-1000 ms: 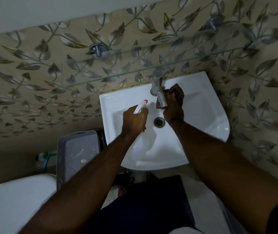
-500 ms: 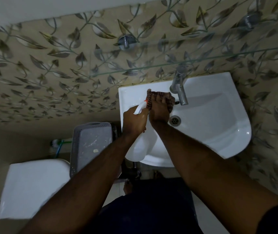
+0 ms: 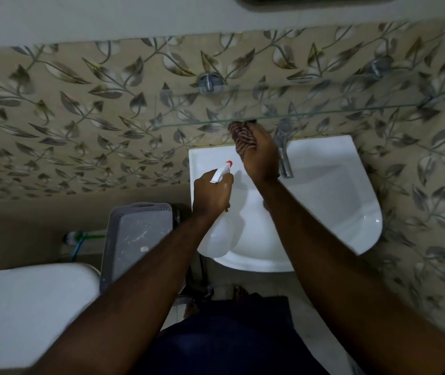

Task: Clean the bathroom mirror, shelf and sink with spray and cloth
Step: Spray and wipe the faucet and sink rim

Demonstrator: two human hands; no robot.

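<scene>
My left hand (image 3: 210, 194) grips a white spray bottle (image 3: 222, 231) with a red-tipped nozzle over the left part of the white sink (image 3: 345, 201). My right hand (image 3: 260, 155) holds a brown striped cloth (image 3: 240, 140) raised to the front edge of the glass shelf (image 3: 351, 112), just left of the chrome tap (image 3: 283, 154). The cloth touches or nearly touches the shelf edge. The bottom of the mirror frame (image 3: 310, 0) shows at the top edge.
A grey plastic basket lid (image 3: 137, 239) stands left of the sink. A white toilet tank (image 3: 34, 312) is at the lower left. Leaf-patterned tiles (image 3: 80, 117) cover the wall. A chrome shelf bracket (image 3: 209, 82) sticks out above the shelf.
My right hand lifted the cloth from the sink's back rim up to the glass shelf edge. The view tilted upward and shifted left. My left hand kept the spray bottle over the sink.
</scene>
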